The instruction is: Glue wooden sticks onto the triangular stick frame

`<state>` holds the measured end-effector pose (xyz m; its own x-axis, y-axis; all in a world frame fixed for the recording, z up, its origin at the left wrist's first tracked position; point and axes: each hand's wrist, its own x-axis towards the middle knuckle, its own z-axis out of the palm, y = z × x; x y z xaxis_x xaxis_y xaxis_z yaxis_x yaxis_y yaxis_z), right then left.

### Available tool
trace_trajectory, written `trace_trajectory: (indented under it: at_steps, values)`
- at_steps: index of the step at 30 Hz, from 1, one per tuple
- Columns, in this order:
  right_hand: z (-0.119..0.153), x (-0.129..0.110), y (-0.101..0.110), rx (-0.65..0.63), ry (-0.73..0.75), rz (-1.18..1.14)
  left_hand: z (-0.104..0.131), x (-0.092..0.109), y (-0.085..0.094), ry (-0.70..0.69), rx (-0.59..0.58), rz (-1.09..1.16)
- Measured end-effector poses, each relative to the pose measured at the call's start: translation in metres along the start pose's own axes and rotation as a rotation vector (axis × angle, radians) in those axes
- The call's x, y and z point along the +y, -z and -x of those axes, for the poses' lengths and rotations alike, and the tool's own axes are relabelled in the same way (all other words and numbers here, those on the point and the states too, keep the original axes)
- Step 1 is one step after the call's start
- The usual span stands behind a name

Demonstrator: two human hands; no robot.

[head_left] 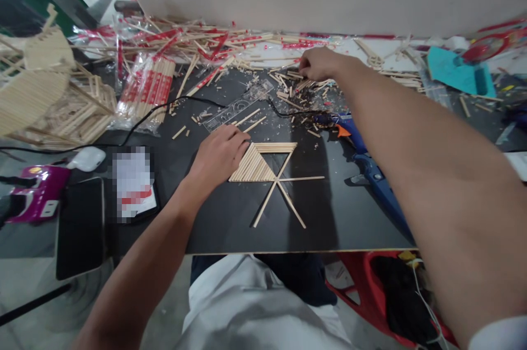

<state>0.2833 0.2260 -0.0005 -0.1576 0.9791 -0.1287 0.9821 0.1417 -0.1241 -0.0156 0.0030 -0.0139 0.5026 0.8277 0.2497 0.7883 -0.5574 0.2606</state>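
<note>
A frame of thin wooden sticks (pixel 255 166), like chopsticks, lies on the dark table. Its sticks cross at one point like spokes; one wedge is filled with sticks side by side, and another holds a few along its outer edge. My left hand (pixel 222 153) is closed on the filled wedge's left edge, fingers bent and partly hidden. Farther back, my right hand (pixel 319 65) reaches into short cut stick pieces (pixel 284 80), its fingers pinched together. Whatever is between them is hidden. A clear plastic ruler (pixel 241 104) lies between the hands, beyond the frame.
Blue glue guns (pixel 376 180) lie under my right forearm. Wrapped chopsticks (pixel 144 86) and stick assemblies (pixel 37 86) occupy the left. Nearer are a phone (pixel 80 226), a white case (pixel 87 158) and a black cable (pixel 164 103). A teal dustpan-like piece (pixel 457 70) sits right.
</note>
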Motion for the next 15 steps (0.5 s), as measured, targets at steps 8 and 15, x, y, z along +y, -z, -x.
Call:
trace_trajectory:
  at_steps: [8,15]
  values:
    - [0.0,-0.002,-0.004,-0.055,-0.009,-0.005,0.0,0.0,0.001,-0.002,-0.01,-0.012]
    - [0.007,-0.004,0.014,0.049,0.049,-0.06,0.0,-0.001,0.0,-0.005,-0.012,-0.015]
